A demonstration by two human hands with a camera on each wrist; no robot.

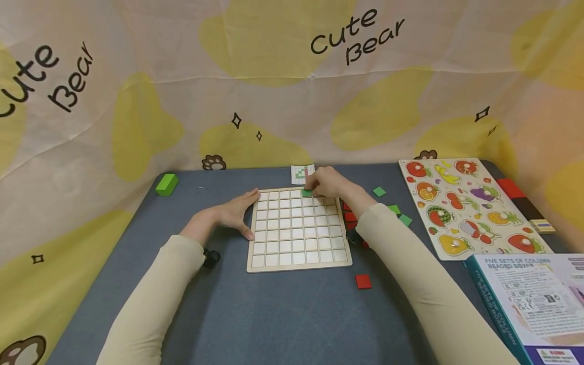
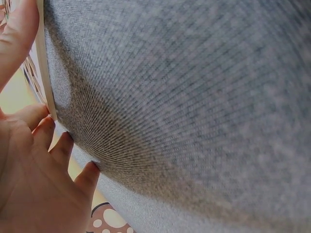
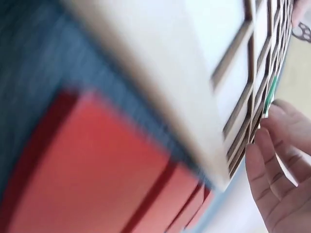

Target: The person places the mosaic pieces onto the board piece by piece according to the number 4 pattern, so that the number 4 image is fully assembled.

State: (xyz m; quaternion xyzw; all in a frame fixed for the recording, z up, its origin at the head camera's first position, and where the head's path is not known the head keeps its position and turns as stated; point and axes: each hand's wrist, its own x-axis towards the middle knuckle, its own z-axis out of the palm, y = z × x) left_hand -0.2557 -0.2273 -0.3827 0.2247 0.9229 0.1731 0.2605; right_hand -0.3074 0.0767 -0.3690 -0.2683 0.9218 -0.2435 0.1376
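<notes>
**Grid barely begun: one green tile going in**

Wooden grid board lying flat mid-table, nearly every cell bare. Steadied at its left edge by the left hand, fingers straight and spread, gripping nothing. Over the board's far row, the right hand, fingertips pinched on a green tile sitting at a cell there; fully seated or not, cannot tell. Just beyond the board, a small pattern card. Right of the board, loose green tiles and red tiles waiting. By this look, almost all left to fill.

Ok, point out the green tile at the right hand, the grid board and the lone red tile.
green tile (image 1: 306, 192), head view, its visible face.
grid board (image 1: 298, 266), head view, near frame edge.
lone red tile (image 1: 363, 281), head view, centre.
</notes>
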